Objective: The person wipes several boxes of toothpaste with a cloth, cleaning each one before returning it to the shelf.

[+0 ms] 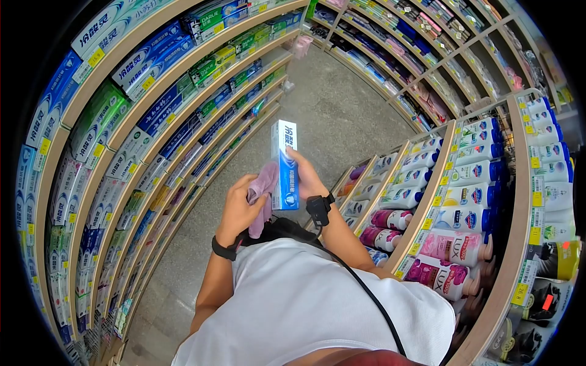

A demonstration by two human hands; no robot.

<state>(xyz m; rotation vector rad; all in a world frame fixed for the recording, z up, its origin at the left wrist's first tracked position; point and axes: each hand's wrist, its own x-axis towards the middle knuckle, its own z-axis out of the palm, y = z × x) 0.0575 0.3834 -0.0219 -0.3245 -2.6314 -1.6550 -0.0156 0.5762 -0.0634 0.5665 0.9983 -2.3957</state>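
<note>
My right hand (307,177) grips a blue and white toothpaste box (284,165), held upright in front of my chest. My left hand (238,209) clutches a pink cloth (262,192) and presses it against the left side of the box. Both wrists wear black bands, and a black cable runs from the right wrist device down across my white shirt.
Shelves of boxed toothpaste (152,116) line the left of a narrow aisle. Shelves of body wash and shampoo bottles (452,201) stand at the right. A grey speckled floor (329,116) runs ahead between them to further shelving at the far end.
</note>
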